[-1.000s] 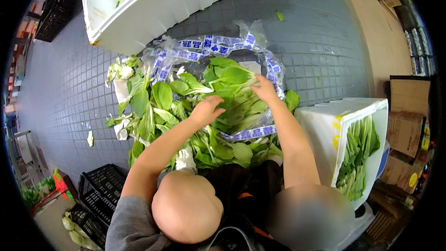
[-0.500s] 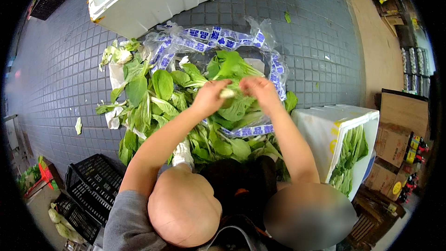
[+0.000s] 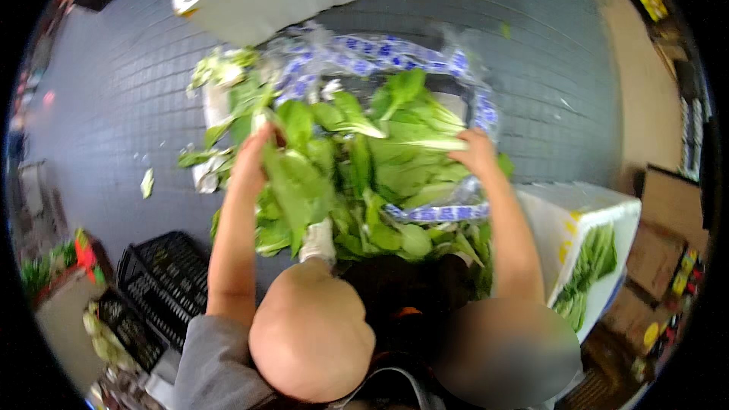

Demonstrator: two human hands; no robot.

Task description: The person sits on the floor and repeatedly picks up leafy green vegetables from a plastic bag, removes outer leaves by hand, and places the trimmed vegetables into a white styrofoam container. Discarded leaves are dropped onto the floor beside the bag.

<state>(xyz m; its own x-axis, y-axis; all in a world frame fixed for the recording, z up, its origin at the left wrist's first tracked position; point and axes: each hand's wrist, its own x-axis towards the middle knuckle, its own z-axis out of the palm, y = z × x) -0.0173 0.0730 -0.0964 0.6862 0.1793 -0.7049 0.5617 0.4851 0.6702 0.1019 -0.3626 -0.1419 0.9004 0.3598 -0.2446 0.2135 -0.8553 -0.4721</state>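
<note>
A loose pile of leafy greens (image 3: 307, 125) with pale stems spreads over the floor in front of me. At its left side my left hand (image 3: 254, 156) is closed round the pale stem end of a leafy green (image 3: 296, 182), whose broad leaf hangs toward me. On the right my right hand (image 3: 477, 153) grips the white stem of another leafy green (image 3: 418, 139), its leaves pointing left over the greens below. Motion blurs both hands a little, and some fingers are hidden.
Clear plastic sheeting with blue-printed tape (image 3: 364, 53) rings the greens. One white foam box (image 3: 319, 0) stands beyond them; another white foam box (image 3: 566, 197), holding greens, is at my right. Black plastic crates (image 3: 163, 281) lie at left. Cardboard boxes (image 3: 657, 254) stand far right.
My hands were close together over the middle of the pile and have moved apart. The left went left to the pile's edge, the right to the right, now with a leafy green.
</note>
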